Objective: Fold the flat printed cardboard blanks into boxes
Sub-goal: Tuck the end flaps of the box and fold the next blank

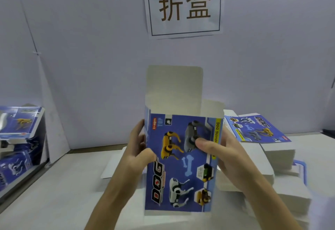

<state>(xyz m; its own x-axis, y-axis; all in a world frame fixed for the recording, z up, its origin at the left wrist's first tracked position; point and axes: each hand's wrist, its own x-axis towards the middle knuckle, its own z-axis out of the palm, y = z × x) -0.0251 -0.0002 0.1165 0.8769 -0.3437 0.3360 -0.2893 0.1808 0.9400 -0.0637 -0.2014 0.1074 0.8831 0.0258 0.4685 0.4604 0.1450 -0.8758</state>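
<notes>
Box (181, 162) held upright above table (54, 193) middle, blue printed face toward camera, top flaps open, white inside showing. Left hand (139, 150) grips box's left edge, thumb on front. Right hand (223, 155) grips right edge, thumb across front panel. Blanks (257, 130) stacked at right edge of table. Folded boxes (20, 130) piled at left edge. Sign (184, 6) on back wall

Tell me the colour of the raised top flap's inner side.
Plain off-white, unprinted top flap; head view.
</notes>
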